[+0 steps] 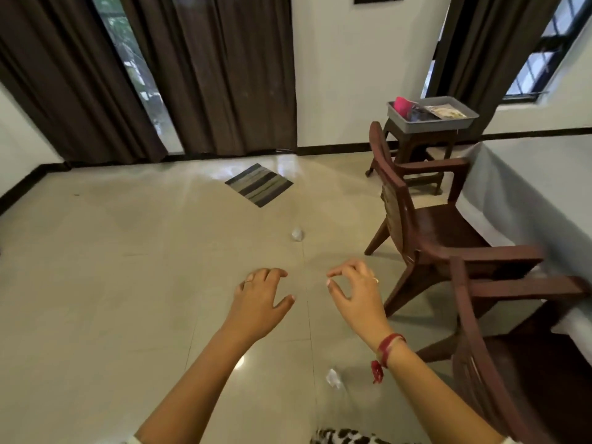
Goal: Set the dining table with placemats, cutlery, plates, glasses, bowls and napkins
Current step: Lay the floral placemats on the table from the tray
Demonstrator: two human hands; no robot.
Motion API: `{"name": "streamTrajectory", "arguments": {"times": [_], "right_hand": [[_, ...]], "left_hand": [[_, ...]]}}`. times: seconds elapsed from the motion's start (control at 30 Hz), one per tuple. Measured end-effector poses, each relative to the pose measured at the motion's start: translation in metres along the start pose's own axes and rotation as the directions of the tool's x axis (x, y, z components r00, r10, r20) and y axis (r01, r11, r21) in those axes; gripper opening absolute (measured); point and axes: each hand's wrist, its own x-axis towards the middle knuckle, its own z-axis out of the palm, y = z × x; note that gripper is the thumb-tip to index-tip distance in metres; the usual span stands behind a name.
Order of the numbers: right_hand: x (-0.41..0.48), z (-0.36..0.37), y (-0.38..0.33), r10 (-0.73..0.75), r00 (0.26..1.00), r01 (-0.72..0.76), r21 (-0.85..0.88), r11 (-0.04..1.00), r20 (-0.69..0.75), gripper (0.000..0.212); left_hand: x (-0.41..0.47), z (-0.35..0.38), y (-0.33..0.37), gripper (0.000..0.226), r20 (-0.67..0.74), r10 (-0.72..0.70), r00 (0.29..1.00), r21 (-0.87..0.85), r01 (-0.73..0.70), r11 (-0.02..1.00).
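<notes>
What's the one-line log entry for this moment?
left hand: open, empty | right hand: open, empty | table: white-clothed, right | grey tray: on stool beyond chairs

no legible text, tray (433, 118) contents possibly printed

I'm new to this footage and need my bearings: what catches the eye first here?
The left hand and the right hand, both empty, hover at centre over a glossy tiled floor. On the right, brown chairs stand by a white-clothed table, with a grey tray on a stool behind them. A striped mat lies on the floor near the dark curtains.
</notes>
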Motion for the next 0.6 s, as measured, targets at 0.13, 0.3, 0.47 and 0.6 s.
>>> {"name": "streamTrajectory", "arguments": {"times": [0.13, 0.3, 0.47, 0.6], "right_hand": [[0.076, 0.027, -0.001, 0.007, 0.999, -0.006, -0.011, 1.000, 0.032, 0.010], [0.216, 0.066, -0.003, -0.026, 0.999, 0.026, 0.009, 1.000, -0.035, 0.012], [0.362, 0.078, 0.001, 0.013, 0.991, -0.016, -0.020, 1.000, -0.133, 0.015], [0.461, 0.054, 0.015, 0.036, 0.974, -0.041, -0.017, 0.999, -0.224, 0.021]], "left_hand": [[0.089, -0.007, -0.023, 0.043, -0.008, -0.014, 1.000, -0.079, 0.013, 0.997], [0.240, -0.029, -0.040, 0.041, -0.076, 0.086, 0.993, -0.105, -0.093, 0.990], [0.388, -0.054, -0.074, 0.040, -0.086, 0.095, 0.992, -0.153, -0.108, 0.982], [0.492, -0.066, -0.092, 0.038, -0.058, 0.124, 0.991, -0.203, -0.134, 0.970]]}}
